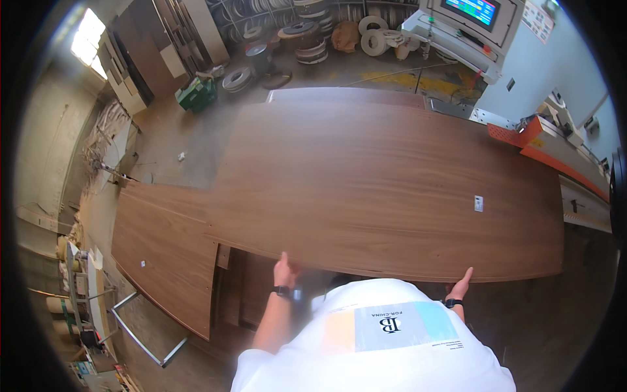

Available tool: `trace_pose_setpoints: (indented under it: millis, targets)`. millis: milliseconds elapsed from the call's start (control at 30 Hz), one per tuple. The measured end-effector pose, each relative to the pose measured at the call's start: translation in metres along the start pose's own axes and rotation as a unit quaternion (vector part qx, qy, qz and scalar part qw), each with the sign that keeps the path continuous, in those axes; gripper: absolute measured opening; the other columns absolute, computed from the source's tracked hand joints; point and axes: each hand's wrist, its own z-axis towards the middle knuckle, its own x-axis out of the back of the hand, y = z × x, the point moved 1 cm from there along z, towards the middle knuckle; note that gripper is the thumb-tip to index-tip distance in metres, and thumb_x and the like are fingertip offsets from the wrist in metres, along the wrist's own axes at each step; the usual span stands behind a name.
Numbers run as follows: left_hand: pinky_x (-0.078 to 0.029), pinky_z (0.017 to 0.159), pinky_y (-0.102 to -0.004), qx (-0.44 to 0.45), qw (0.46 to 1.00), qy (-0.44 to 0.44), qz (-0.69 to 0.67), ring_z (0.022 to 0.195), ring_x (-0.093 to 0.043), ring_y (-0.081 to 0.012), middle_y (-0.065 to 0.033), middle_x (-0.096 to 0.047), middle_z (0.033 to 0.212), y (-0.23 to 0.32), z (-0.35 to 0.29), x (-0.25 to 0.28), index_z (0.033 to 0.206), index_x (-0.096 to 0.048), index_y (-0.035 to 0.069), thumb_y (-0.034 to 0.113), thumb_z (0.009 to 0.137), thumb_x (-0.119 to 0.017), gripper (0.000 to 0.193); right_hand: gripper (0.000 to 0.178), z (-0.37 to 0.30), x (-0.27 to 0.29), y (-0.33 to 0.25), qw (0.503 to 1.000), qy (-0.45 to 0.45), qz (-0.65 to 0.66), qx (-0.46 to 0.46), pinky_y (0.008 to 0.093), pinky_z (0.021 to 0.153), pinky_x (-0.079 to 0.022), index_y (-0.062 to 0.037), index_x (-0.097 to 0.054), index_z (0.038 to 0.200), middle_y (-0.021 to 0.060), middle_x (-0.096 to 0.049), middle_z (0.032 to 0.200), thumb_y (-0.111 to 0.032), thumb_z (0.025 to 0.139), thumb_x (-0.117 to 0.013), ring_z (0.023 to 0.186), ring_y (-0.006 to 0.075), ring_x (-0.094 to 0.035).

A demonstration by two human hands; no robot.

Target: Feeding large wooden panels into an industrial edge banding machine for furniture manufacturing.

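A large brown wood-grain panel point(366, 176) lies flat in front of me, its long near edge close to my body. My left hand point(285, 268) is at this edge, left of my torso, thumb up and the fingers hidden under the panel. Farther right along the same edge, my right hand point(462, 283) holds on with its thumb on top and its fingers beneath. A small white label point(479, 204) is stuck on the panel's right part. To the left, a second brown panel point(166, 258) of like finish lies on a stack, partly under the large panel's corner.
A machine with a screen point(471, 13) and an orange guard point(562, 166) stands at the right. Rolls of edging point(310, 49) fill the back. A green container point(196, 93) sits on the floor near leaning boards point(147, 49). A metal frame point(145, 336) juts out at lower left.
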Motion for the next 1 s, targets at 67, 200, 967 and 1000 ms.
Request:
trace_pose_setpoints:
  millis: [67,200,967,1000]
  targets:
    - [-0.054,0.065,-0.0368,-0.038,0.999,0.011,-0.012,0.073,-0.065,-0.019,-0.005,-0.067,0.086,0.022,0.014,0.019,0.107,-0.06,0.01,0.054,0.098,-0.046,0.047,0.073,-0.019,-0.025,0.02,0.999,0.038,-0.021,-0.009,0.0259,0.051,-0.039,-0.0168,-0.062,0.115,-0.0037,-0.065,0.093,-0.079,0.079,-0.05,0.074,0.0116,-0.059]
    - [-0.054,0.068,-0.0385,-0.033,0.999,0.028,0.014,0.078,-0.066,-0.0197,-0.0056,-0.067,0.091,0.058,0.044,0.067,0.111,-0.058,0.01,0.055,0.098,-0.046,0.049,0.073,-0.07,-0.065,0.042,0.996,-0.008,-0.085,-0.025,0.0305,0.062,-0.041,-0.016,-0.061,0.115,0.0001,-0.064,0.093,-0.079,0.08,-0.048,0.075,0.0136,-0.057]
    - [-0.053,0.059,-0.0406,-0.079,0.905,-0.148,0.392,0.081,-0.063,-0.0196,-0.0034,-0.066,0.093,0.114,0.136,0.127,0.102,-0.066,0.008,0.049,0.097,-0.05,0.044,0.061,-0.121,-0.106,0.068,0.965,-0.175,-0.19,-0.054,0.0267,0.054,-0.049,-0.001,-0.066,0.092,0.0099,-0.067,0.07,-0.061,0.09,-0.057,0.055,0.0139,-0.059]
    - [-0.053,0.06,-0.0413,-0.08,0.899,-0.152,0.402,0.081,-0.063,-0.0196,-0.0028,-0.067,0.093,0.108,0.139,0.126,0.101,-0.066,0.008,0.049,0.098,-0.049,0.044,0.06,-0.119,-0.104,0.064,0.967,-0.163,-0.186,-0.063,0.0266,0.052,-0.048,0.0004,-0.066,0.095,0.0101,-0.065,0.07,-0.059,0.091,-0.058,0.055,0.0144,-0.058]
